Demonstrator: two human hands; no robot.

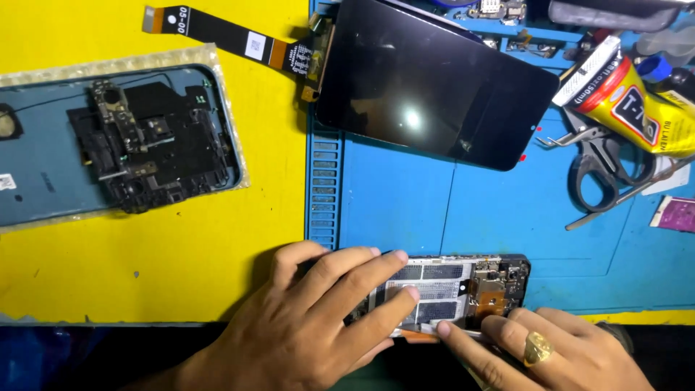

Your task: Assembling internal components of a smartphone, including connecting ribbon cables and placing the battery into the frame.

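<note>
An opened phone frame (pixel 463 286) with bare circuit parts lies at the near edge of the blue mat (pixel 405 210). My left hand (pixel 311 326) lies flat over its left half, fingers spread on top. My right hand (pixel 536 351), with a gold ring, touches the frame's near edge with a fingertip. A black display panel (pixel 434 80) with a long flex cable (pixel 232 40) rests at the top. A blue back cover (pixel 43 159) with black inner parts (pixel 156 145) piled on it sits on the yellow surface (pixel 181 253) at left.
A yellow glue tube (pixel 637 101), scissors (pixel 604 170) and tweezers lie at the right of the mat. A purple packet (pixel 677 213) sits at the far right edge. Small parts fill the mat's top tray (pixel 507 29).
</note>
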